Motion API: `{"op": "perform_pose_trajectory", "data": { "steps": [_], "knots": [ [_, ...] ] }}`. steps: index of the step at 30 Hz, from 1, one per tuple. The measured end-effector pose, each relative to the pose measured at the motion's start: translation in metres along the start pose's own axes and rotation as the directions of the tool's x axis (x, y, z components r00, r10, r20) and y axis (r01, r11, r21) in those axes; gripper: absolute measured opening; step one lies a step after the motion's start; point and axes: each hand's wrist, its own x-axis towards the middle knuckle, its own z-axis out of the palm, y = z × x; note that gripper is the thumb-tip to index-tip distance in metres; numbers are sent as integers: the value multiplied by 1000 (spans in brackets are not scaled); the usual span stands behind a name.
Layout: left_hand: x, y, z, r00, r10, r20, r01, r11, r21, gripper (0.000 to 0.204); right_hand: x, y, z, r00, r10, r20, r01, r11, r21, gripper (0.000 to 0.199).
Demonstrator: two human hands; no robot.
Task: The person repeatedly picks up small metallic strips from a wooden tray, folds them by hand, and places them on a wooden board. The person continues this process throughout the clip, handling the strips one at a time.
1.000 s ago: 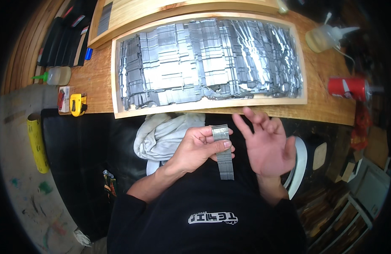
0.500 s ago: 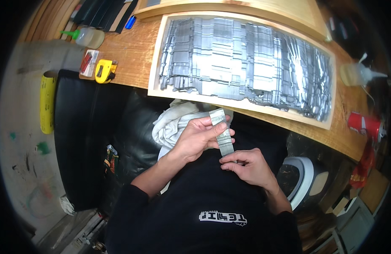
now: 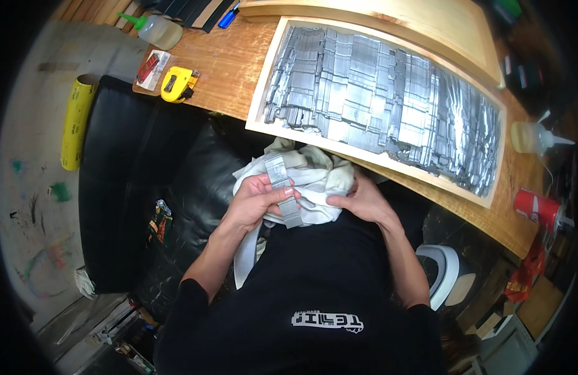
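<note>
My left hand (image 3: 256,203) pinches a narrow, flat grey strip (image 3: 278,170) with fine cross lines, thumb on its face. A rumpled white cloth (image 3: 323,178) lies behind the strip, over my lap. At the cloth's right side, my right hand (image 3: 367,199) is closed on its folds, with the thumb on top and the other fingers partly hidden. Beyond both hands, a shallow wooden frame (image 3: 254,115) on the bench holds rows of shiny grey layered strips (image 3: 364,81).
The wooden bench (image 3: 220,78) carries a yellow tape measure (image 3: 178,84), a green-tipped bottle (image 3: 161,32), a second squeeze bottle (image 3: 536,137) and a red can (image 3: 535,207). A black leather seat (image 3: 120,187) and yellow tube (image 3: 79,122) are on the left.
My right hand has left the strip and moved up onto the white cloth. My left hand has shifted left with the strip, and the cloth is drawn over my lap.
</note>
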Motion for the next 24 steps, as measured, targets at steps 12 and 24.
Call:
{"op": "perform_pose_trajectory", "data": {
  "steps": [12, 24],
  "knots": [
    [24, -16, -7, 999, -30, 19, 31, 997, -76, 21, -27, 52, -10, 854, -11, -520, -25, 998, -62, 73],
    [-25, 6, -14, 990, -89, 111, 80, 993, 89, 22, -17, 25, -17, 972, 128, -197, 56, 689, 722, 46]
  ]
}}
